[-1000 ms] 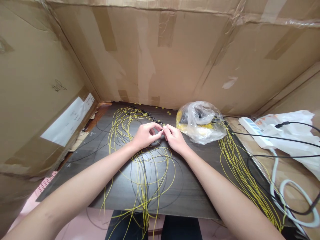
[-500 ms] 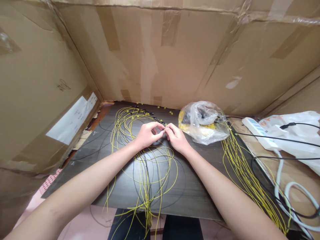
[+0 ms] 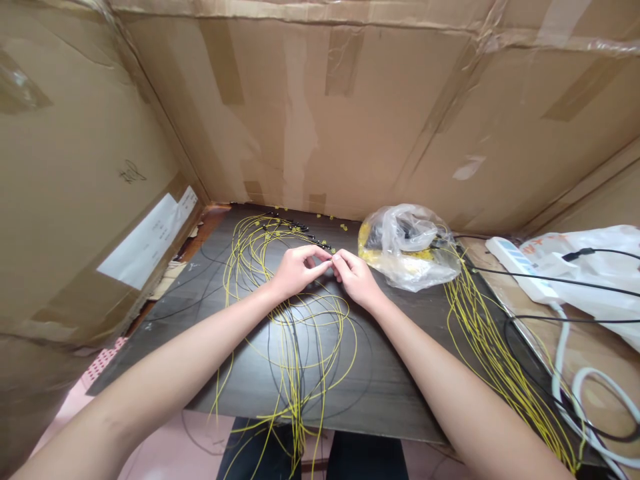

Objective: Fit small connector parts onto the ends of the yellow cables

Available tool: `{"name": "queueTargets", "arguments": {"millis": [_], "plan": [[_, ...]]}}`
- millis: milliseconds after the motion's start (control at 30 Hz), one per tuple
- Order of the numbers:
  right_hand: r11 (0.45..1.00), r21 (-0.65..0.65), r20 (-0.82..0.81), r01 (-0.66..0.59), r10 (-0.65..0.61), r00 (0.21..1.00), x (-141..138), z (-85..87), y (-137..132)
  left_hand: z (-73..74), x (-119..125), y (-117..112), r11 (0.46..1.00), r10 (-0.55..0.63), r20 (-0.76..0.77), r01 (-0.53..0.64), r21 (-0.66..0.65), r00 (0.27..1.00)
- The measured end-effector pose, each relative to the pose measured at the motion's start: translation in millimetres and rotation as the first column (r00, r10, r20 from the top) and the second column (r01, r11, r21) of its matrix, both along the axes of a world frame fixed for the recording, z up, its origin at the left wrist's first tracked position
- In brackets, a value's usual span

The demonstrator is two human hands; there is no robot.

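Above the middle of the dark table, my left hand (image 3: 299, 268) is closed in a pinch on the small black end of a thin cable. My right hand (image 3: 354, 272) meets it fingertip to fingertip, thumb and forefinger pressed together; what lies between them is too small and covered to make out. Thin yellow cables (image 3: 345, 327) loop on the table under and around my left wrist and hang over the front edge. Just beyond my fingers lie several black cable ends (image 3: 313, 239) in a row, with tiny yellow pieces (image 3: 343, 227) scattered near them.
A clear plastic bag (image 3: 410, 247) with yellow and black contents sits right of my hands. A bundle of yellow cables (image 3: 493, 353) runs down the table's right side. Beyond are a white power strip (image 3: 523, 267) and black cords. Cardboard walls (image 3: 300, 120) enclose the table (image 3: 400, 373).
The view has shifted slightly. My hands keep the same pinch, and the dark bit between the fingertips shows less now than before.
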State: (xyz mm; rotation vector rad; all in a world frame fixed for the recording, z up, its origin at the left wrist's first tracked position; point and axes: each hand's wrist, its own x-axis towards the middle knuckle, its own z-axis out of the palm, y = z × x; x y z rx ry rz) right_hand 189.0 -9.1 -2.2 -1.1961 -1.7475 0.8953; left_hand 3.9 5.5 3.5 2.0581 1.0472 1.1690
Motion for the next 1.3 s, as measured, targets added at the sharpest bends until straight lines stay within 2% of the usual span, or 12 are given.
{"name": "queueTargets", "arguments": {"millis": [200,433,967,1167,1300], "plan": [[1.000,-0.003,-0.001,0.011,-0.011,1.000,0.1,0.2,-0.4,0.4,0.6,0.1,1.000,-0.007,0.001,0.007,0.009,1.000],[0.999,-0.041,-0.086,-0.001,-0.003,0.996,-1.3,-0.6,-0.2,1.9,2.1,-1.5,0.999,0.001,-0.002,-0.001,0.039,1.000],[1.000,0.002,0.017,0.015,-0.015,1.000,-1.3,1.8,-1.5,-0.5,1.5,-1.1,0.996,-0.010,-0.029,0.013,0.085,1.000],[0.999,-0.034,-0.087,0.010,-0.013,0.996,-1.2,-1.5,0.8,1.1,2.3,-2.5,0.997,0.014,-0.040,-0.011,0.083,0.999],[1.000,-0.011,-0.118,0.011,-0.013,0.993,-1.1,-1.8,1.0,0.3,1.9,-1.1,0.998,0.009,-0.047,-0.006,0.065,0.999]]}}
